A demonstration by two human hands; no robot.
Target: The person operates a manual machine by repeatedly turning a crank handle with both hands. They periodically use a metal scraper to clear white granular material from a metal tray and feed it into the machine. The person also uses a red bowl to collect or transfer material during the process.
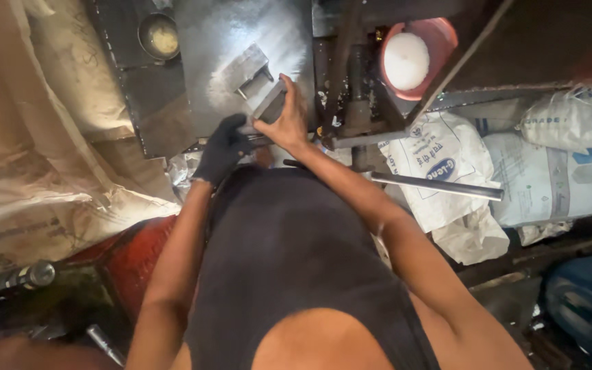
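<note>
My right hand (pixel 288 118), bare, grips a flat grey metal block (pixel 270 104) at the near edge of a dark steel worktable (pixel 207 41). My left hand (pixel 222 147) wears a black glove and holds the lower end of the same block, just under the table edge. A second grey metal block (pixel 247 68), angular and upright, stands on the table a little beyond the held one. My dark sleeveless top fills the lower middle of the view.
A small round bowl (pixel 159 35) sits at the table's far left. A red tub of white powder (pixel 412 58) stands right, past a machine column (pixel 354 82). White sacks (pixel 549 171) and a steel rod (pixel 440 186) lie right. Tan cloth (pixel 29 137) hangs left.
</note>
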